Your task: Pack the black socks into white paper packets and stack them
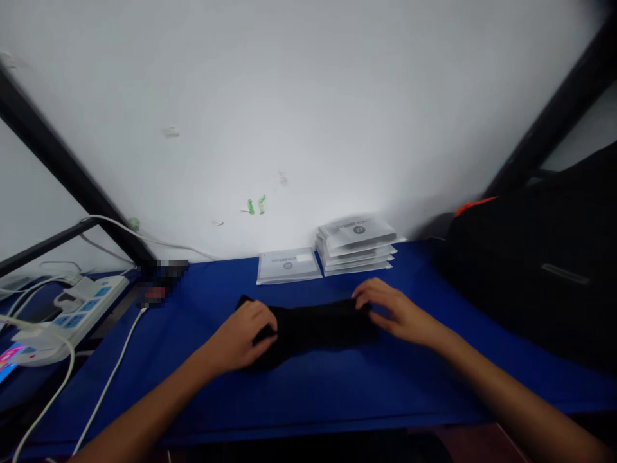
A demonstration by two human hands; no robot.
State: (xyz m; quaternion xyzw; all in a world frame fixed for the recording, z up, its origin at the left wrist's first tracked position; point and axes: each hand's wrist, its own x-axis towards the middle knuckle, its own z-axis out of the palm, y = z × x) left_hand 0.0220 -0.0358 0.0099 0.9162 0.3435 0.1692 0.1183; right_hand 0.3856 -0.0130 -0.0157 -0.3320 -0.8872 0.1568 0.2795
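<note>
A black cloth (pixel 315 328) lies stretched sideways on the blue table (pixel 299 399). At its left end my left hand (pixel 248 334) is closed on the fabric, thumb and fingers curled round a fold. My right hand (pixel 385 308) grips the cloth's right end, with the fingertips at its upper corner and the thumb below. Behind the cloth lies a flat pale packet (pixel 288 265) with a round dark logo, and to its right rises a stack of similar packets (pixel 357 235).
A white power strip (pixel 81 315) with cables sits at the far left. Near it, a blurred dark object (pixel 164 283) has a white cable running forward. A large black bag (pixel 530 263) with an orange edge fills the right side. Behind stands a white wall.
</note>
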